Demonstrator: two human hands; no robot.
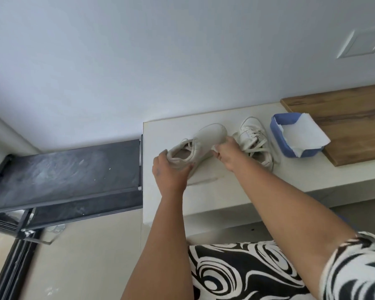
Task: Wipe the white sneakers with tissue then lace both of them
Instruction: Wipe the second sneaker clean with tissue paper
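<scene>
From the head camera, a white counter (236, 191) runs along a pale wall, and both white sneakers sit near its left end, toward the back edge. The left hand (168, 169) curls its fingers round the heel of the nearer sneaker (200, 144), which is tilted on its side with the toe pointing to the wall and its opening turned to the left. The right hand (227, 151) presses against the side of that same shoe, and a small piece of white tissue (215, 148) shows pinched under its fingers against the shoe's side. The second sneaker (254, 137) stands just to the right of the first, upright, with its loose laces trailing toward the counter's front edge. Beside it on the right is a blue tissue box (280, 135) with a white sheet hanging over its far side; the box overlaps the left edge of a wooden board (351, 122) lying along the counter's right part. Off the counter's left end stands a dark dusty rack (63, 169). A black-and-white patterned garment (247, 271) fills the bottom edge.
</scene>
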